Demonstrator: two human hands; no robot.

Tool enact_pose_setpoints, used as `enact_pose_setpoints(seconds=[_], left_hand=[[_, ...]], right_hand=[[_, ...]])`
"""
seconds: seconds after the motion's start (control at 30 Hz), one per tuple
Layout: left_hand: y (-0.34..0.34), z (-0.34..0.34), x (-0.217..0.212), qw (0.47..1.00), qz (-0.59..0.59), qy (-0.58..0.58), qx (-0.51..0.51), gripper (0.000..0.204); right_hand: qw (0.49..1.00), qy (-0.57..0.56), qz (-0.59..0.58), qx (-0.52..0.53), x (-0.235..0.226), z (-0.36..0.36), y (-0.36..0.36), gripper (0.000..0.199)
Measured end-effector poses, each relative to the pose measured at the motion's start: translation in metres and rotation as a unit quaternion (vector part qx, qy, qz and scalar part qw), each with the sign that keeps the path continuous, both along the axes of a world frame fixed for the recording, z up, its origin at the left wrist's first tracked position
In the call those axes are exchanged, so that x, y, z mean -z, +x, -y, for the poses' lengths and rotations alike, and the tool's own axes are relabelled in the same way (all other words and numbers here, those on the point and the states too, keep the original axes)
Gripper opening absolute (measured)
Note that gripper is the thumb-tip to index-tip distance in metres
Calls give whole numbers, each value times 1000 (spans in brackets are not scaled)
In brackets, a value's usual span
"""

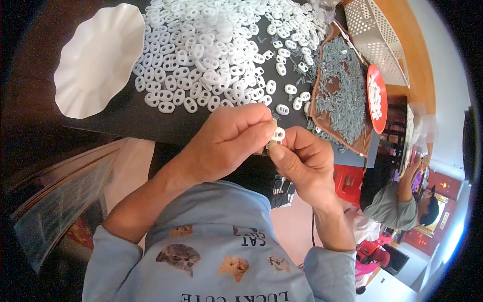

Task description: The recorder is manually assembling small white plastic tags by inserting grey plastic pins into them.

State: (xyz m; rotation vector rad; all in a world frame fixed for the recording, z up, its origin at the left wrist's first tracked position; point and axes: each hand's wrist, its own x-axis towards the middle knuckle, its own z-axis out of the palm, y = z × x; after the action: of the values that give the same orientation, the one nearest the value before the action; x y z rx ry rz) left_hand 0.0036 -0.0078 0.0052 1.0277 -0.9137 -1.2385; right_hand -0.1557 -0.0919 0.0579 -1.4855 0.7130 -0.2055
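The right hand (304, 162) grasps a white piece (278, 134) between thumb and finger, just off the desk's (151, 119) near edge; the left hand (229, 141) pinches its other side, and whether that hand also holds a grey bit is hidden. One piece is in work; a big heap (201, 55) remains loose toward the far edge. Along the right side, a brown tray (322, 119) carries many grey bits (344, 83). Beyond it, a red plate (383, 103) holds some pieces, perhaps done. A white dish (98, 60) sits by the left edge.
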Motion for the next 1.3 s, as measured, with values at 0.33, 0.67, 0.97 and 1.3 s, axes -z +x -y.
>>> enact_pose_setpoints(seconds=[0.33,0.67,0.97,1.3], left_hand=[[0,0,0,999,-12,28,29,29],[1,-1,-3,997,-62,41,16,27],[2,-1,-5,995,-75,55,21,28],[6,0,-3,997,-47,45,47,26]], right_hand=[[999,18,31,3,7,-4,-3,12],[996,-59,72,-12,4,-4,1,15],[898,-432,-52,-57,-5,3,-2,35],[790,-600,18,-125,8,13,6,44]])
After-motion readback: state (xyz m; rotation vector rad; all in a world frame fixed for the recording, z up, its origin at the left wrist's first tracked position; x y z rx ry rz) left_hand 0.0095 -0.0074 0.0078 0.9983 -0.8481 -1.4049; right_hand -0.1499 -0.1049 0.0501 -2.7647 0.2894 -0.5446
